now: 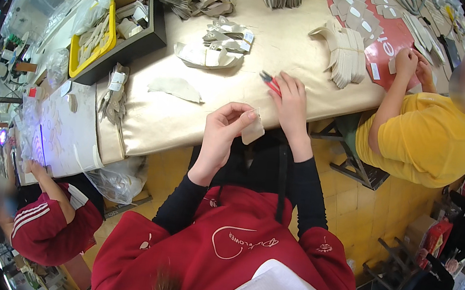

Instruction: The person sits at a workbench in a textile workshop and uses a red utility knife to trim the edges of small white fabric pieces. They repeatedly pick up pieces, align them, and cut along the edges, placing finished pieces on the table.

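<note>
My left hand point(223, 135) pinches a small, pale beige piece of material point(253, 131) between thumb and fingers, just off the table's near edge. To its right, my right hand point(291, 103) is closed around red-handled snips point(270, 83), whose dark tips point left and away from me over the tabletop. The snips and the piece are apart. Left of my hands, a flat, curved off-white piece point(175, 87) lies on the gold-coloured table cover point(153, 123). Farther back lies a pale curved stack point(207, 58), with a bundle of cut pieces point(226, 35) bearing a white label behind it.
A dark box point(157, 23) with a yellow tray point(74, 54) stands at left, near a tied bundle point(114, 94). A banded stack point(347, 57) sits at right. A person in yellow point(421, 140) works at right, another in a maroon striped top point(52, 221) at left.
</note>
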Demonstrator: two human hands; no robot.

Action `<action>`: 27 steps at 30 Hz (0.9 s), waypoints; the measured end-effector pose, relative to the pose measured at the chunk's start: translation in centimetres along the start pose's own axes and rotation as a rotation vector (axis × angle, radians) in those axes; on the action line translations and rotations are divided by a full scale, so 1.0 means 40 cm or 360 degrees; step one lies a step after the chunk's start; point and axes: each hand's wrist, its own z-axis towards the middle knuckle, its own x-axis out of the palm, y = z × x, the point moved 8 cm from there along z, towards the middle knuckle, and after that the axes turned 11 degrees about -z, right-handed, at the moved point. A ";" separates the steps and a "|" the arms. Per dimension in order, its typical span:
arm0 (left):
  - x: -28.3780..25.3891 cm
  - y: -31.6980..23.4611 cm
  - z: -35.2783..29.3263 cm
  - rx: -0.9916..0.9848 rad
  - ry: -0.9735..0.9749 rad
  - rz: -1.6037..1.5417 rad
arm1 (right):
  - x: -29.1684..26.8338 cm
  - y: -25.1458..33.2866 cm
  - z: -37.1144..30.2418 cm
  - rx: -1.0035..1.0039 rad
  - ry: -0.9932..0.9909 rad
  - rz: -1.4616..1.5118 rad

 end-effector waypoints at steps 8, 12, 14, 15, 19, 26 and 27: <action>-0.009 -0.006 0.009 0.0003 -0.0021 0.0015 | -0.034 0.001 -0.111 0.0763 0.0071 0.1370; 0.010 0.011 0.013 -0.0053 -0.0003 0.0028 | -0.088 0.059 -0.170 0.0808 0.0365 0.1742; 0.030 0.021 0.014 -0.0074 0.0084 -0.0036 | -0.101 0.071 -0.169 0.0754 0.0365 0.1682; 0.038 0.025 0.013 -0.0081 0.0118 -0.0069 | -0.106 0.071 -0.169 0.0741 0.0374 0.1633; 0.055 0.033 0.011 -0.0034 0.0181 -0.0057 | -0.113 0.070 -0.177 0.0719 0.0378 0.1534; 0.068 0.040 0.000 -0.0011 0.0252 -0.0038 | -0.119 0.069 -0.174 0.0661 0.0193 0.1405; 0.069 0.041 -0.002 -0.0019 0.0263 -0.0028 | -0.122 0.068 -0.174 0.0656 0.0174 0.1388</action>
